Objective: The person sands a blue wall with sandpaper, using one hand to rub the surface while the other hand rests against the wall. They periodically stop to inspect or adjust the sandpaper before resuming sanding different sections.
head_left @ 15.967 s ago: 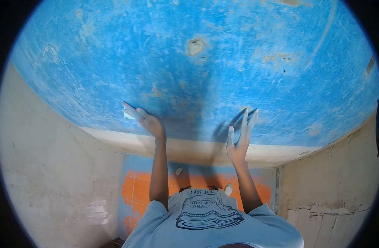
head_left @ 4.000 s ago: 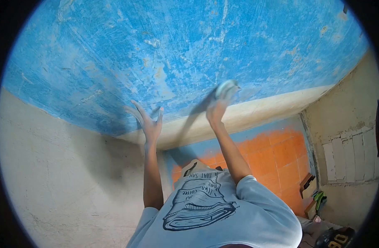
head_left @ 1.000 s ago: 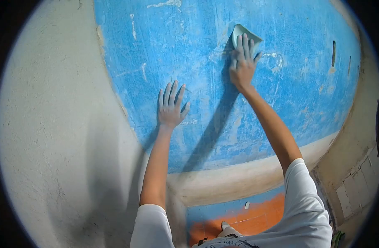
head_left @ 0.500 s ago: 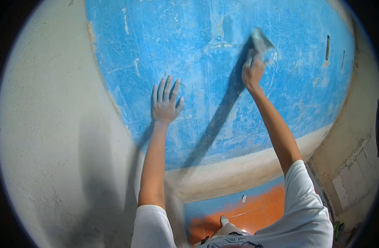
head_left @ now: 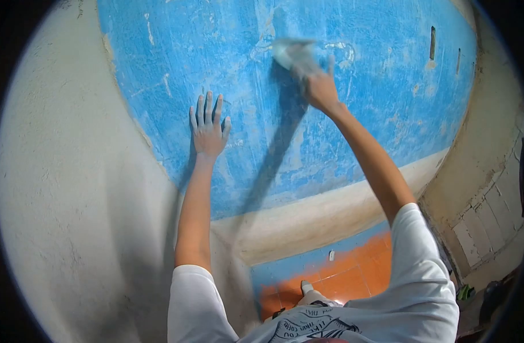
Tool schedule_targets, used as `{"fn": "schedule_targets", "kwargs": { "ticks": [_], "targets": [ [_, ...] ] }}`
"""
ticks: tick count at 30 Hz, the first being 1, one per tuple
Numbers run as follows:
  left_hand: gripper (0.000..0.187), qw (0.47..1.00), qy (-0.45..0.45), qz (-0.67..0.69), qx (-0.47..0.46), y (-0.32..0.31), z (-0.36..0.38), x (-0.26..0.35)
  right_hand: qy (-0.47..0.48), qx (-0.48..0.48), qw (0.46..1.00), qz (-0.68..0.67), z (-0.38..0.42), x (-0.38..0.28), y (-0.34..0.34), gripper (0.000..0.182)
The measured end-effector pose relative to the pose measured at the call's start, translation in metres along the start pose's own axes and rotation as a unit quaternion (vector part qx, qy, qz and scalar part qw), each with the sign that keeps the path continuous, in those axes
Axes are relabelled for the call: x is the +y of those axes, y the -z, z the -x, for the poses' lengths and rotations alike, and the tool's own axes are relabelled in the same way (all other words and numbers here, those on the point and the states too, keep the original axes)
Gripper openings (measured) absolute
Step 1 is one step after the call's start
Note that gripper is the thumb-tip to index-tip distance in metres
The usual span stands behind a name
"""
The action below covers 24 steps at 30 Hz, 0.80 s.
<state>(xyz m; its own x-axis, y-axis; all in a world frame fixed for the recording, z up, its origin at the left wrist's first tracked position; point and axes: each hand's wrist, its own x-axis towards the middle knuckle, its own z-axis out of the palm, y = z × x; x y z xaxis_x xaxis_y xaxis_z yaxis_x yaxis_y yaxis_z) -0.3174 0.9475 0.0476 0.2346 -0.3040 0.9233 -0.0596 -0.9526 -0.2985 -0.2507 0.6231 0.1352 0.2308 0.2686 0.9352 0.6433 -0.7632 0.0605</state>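
Observation:
My right hand (head_left: pixel 319 90) is wrapped round a scraper (head_left: pixel 290 52), a pale, flat, wide-ended tool blurred by motion. It works against the upper part of the blue wall (head_left: pixel 245 154), whose paint is scuffed, with whitish patches and streaks. White marks lie just right of the scraper. Lower and to the left, my left hand (head_left: pixel 209 128) rests flat on the same wall, its fingers spread and dusty, holding nothing. Both arms reach up and forward, casting long shadows.
A bare grey wall (head_left: pixel 56 171) meets the blue one at the left. Below runs a pale band (head_left: pixel 308 231). The orange tiled floor (head_left: pixel 348 283) has bluish dust along its edge and a small white object (head_left: pixel 332 255). Pale tiles (head_left: pixel 488 223) stand at the right.
My right hand has swept the scraper left across the wall, turning it. My left hand stays flat on the wall, while the whole view has shifted slightly.

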Motion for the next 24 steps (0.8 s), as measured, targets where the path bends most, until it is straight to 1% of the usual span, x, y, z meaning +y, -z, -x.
{"fn": "schedule_targets", "kwargs": {
  "ticks": [1, 2, 3, 4, 5, 6, 7, 8, 9, 10, 11, 12, 14, 16, 17, 18, 19, 20, 21, 23, 24],
  "targets": [
    [0.062, 1.000, 0.010, 0.001, -0.006, 0.005, 0.001, 0.005, -0.123, 0.059, 0.990, 0.016, -0.004, -0.004, -0.008, 0.047],
    [0.062, 0.999, 0.045, 0.016, -0.007, 0.013, 0.005, 0.014, -0.207, 0.139, 0.968, 0.027, -0.007, -0.038, -0.011, 0.048],
    [0.061, 0.996, 0.080, 0.031, -0.006, 0.023, 0.011, 0.029, -0.114, -0.193, 0.970, 0.099, -0.004, -0.035, -0.006, 0.043],
    [0.061, 0.993, 0.113, 0.046, -0.008, 0.033, 0.021, 0.044, 0.046, -0.193, 0.977, 0.077, 0.013, -0.040, -0.014, 0.041],
    [0.061, 0.972, 0.186, 0.146, 0.006, 0.041, 0.036, 0.062, 0.204, -0.189, 0.959, 0.052, 0.038, -0.049, -0.021, 0.040],
    [0.060, 0.935, 0.259, 0.241, 0.024, 0.047, 0.053, 0.080, 0.164, -0.231, 0.958, -0.043, 0.058, -0.071, -0.016, 0.038],
    [0.059, 0.883, 0.330, 0.331, 0.041, 0.054, 0.071, 0.096, 0.123, -0.274, 0.944, -0.140, 0.080, -0.097, -0.008, 0.037],
    [0.059, 0.824, 0.380, 0.420, 0.015, 0.065, 0.090, 0.111, 0.024, -0.333, 0.907, -0.256, 0.093, -0.116, 0.015, 0.034],
    [0.058, 0.753, 0.428, 0.500, -0.010, 0.076, 0.111, 0.126, -0.076, -0.388, 0.843, -0.363, 0.109, -0.131, 0.036, 0.033],
    [0.057, 0.668, 0.474, 0.573, -0.032, 0.088, 0.133, 0.141, -0.118, -0.374, 0.821, -0.416, 0.145, -0.135, 0.032, 0.035],
    [0.056, 0.573, 0.515, 0.635, -0.051, 0.100, 0.154, 0.153, -0.162, -0.358, 0.792, -0.466, 0.183, -0.138, 0.026, 0.038],
    [0.056, 0.469, 0.549, 0.689, -0.066, 0.110, 0.171, 0.160, -0.216, -0.320, 0.769, -0.509, 0.214, -0.151, 0.030, 0.034],
    [0.052, 0.487, 0.546, 0.668, -0.131, 0.142, 0.189, 0.169, -0.335, -0.237, 0.708, -0.574, 0.269, -0.171, 0.045, 0.033],
    [0.046, 0.493, 0.559, 0.639, -0.190, 0.165, 0.210, 0.178, -0.408, -0.265, 0.685, -0.542, 0.300, -0.173, 0.057, 0.031],
    [0.048, 0.482, 0.578, 0.632, -0.184, 0.177, 0.216, 0.186, -0.444, -0.280, 0.671, -0.524, 0.316, -0.176, 0.062, 0.031],
    [0.050, 0.474, 0.595, 0.625, -0.176, 0.189, 0.217, 0.193, -0.472, -0.239, 0.649, -0.546, 0.331, -0.183, 0.059, 0.030],
    [0.051, 0.472, 0.606, 0.618, -0.167, 0.197, 0.218, 0.198, -0.495, -0.247, 0.650, -0.521, 0.343, -0.187, 0.063, 0.030],
    [0.050, 0.442, 0.623, 0.631, -0.134, 0.204, 0.223, 0.207, -0.514, -0.252, 0.652, -0.497, 0.351, -0.190, 0.068, 0.030],
    [0.050, 0.369, 0.643, 0.664, -0.094, 0.209, 0.229, 0.213, -0.533, -0.254, 0.655, -0.472, 0.358, -0.193, 0.071, 0.030],
    [0.052, 0.214, 0.665, 0.715, -0.009, 0.217, 0.241, 0.230, -0.611, -0.239, 0.558, -0.508, 0.373, -0.204, 0.079, 0.028],
    [0.054, 0.192, 0.645, 0.739, 0.019, 0.212, 0.262, 0.242, -0.648, -0.227, 0.509, -0.519, 0.376, -0.213, 0.083, 0.027]
  ]
}}
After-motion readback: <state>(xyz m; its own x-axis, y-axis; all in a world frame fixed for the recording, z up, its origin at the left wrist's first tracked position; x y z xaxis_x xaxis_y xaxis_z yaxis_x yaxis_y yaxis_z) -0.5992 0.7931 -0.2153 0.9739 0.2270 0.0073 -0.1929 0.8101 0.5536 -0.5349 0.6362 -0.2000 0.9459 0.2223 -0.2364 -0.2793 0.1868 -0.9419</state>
